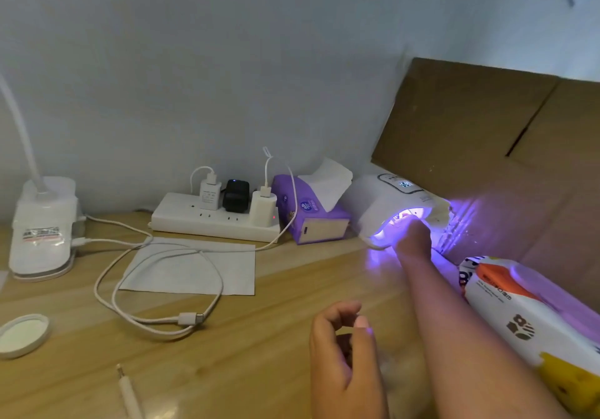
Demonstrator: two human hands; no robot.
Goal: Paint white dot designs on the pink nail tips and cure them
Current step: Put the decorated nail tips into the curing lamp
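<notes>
A white curing lamp stands at the back right of the wooden desk, lit violet inside, its display glowing. My right hand reaches into the lamp's mouth; its fingers are hidden in the glare, so what they hold cannot be told. Something pinkish shows faintly inside the opening. My left hand hovers over the desk near the front, fingers loosely curled, holding nothing. A thin white dotting pen lies on the desk at the front left.
A power strip with chargers, a purple tissue box, a white paper sheet under a looped cable, a desk lamp base, a white lid, a wipes pack and brown cardboard surround the work area.
</notes>
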